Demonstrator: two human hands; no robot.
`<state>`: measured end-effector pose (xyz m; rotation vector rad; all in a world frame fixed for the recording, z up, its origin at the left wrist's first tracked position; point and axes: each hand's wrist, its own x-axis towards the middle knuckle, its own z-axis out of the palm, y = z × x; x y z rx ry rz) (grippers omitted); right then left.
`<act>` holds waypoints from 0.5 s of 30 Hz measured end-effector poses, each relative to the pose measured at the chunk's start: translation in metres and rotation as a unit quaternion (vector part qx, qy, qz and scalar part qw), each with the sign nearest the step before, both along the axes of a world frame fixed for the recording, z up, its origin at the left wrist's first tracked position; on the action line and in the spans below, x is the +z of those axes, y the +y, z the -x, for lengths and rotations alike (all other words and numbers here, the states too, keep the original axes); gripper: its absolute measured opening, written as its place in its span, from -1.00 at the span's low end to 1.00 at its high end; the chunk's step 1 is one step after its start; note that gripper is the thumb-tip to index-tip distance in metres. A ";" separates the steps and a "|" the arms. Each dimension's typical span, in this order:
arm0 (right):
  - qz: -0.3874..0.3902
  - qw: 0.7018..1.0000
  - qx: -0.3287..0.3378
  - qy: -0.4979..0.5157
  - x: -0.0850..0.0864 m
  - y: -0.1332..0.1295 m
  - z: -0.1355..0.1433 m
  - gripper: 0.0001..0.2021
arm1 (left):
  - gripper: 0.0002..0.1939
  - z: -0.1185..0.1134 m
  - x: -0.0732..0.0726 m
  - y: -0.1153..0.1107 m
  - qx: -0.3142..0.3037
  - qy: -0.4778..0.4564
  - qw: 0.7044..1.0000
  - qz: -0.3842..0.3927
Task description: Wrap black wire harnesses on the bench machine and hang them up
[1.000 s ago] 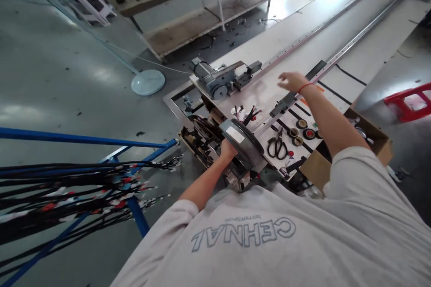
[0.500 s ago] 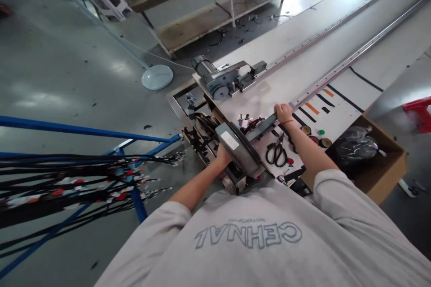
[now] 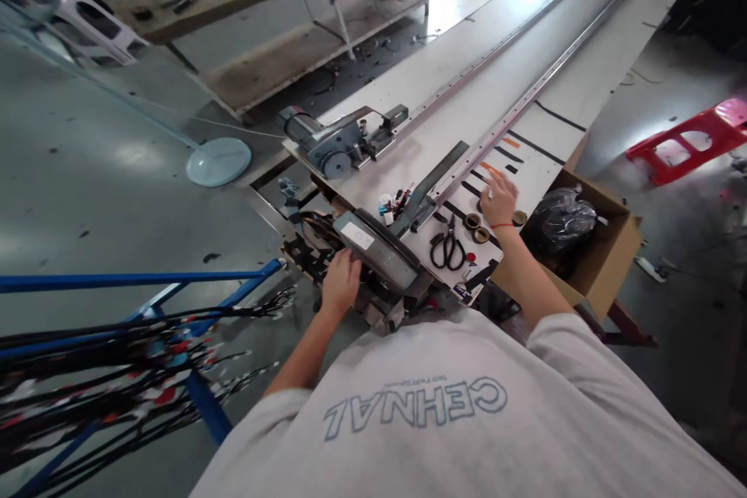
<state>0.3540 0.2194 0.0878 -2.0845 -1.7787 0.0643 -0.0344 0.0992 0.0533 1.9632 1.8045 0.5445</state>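
My left hand (image 3: pixel 341 280) rests against the near left side of a grey metal machine housing (image 3: pixel 392 263) with a white label. Its fingers are stretched out, and I see nothing held. My right hand (image 3: pixel 499 198) hovers over the right side of the long white table (image 3: pixel 432 124), slightly blurred, fingers apart. Around it lie short black strips and an orange strip (image 3: pixel 511 143). Just below are rolls of tape (image 3: pixel 482 236) and black-handled scissors (image 3: pixel 448 250). A grey metal bar (image 3: pixel 437 175) slants up and away from the housing along a rail.
A motor unit (image 3: pixel 335 142) sits at the table's left corner. To the right stand an open cardboard box (image 3: pixel 618 257) with a plastic bag and a red stool (image 3: pixel 682 142). A blue frame (image 3: pixel 204 397) carrying wire bundles is at lower left, with a round white base (image 3: pixel 219 162) beyond.
My right hand has let go of the metal bar and moved right, over the strips. The bar now points farther up. My left hand has drawn out from beside the housing. The view has shifted right.
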 end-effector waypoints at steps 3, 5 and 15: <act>0.165 0.981 -0.104 -0.009 -0.022 -0.021 -0.052 -0.54 | -0.59 0.034 -0.005 -0.039 0.069 -0.021 0.997 0.039; 0.244 0.963 -0.111 -0.020 -0.027 -0.023 -0.064 -0.50 | -0.60 0.049 -0.011 -0.058 0.079 -0.028 0.993 0.079; 0.298 0.940 -0.160 -0.049 -0.019 -0.020 -0.038 -0.38 | -0.60 0.086 -0.029 -0.110 0.126 -0.048 0.976 0.170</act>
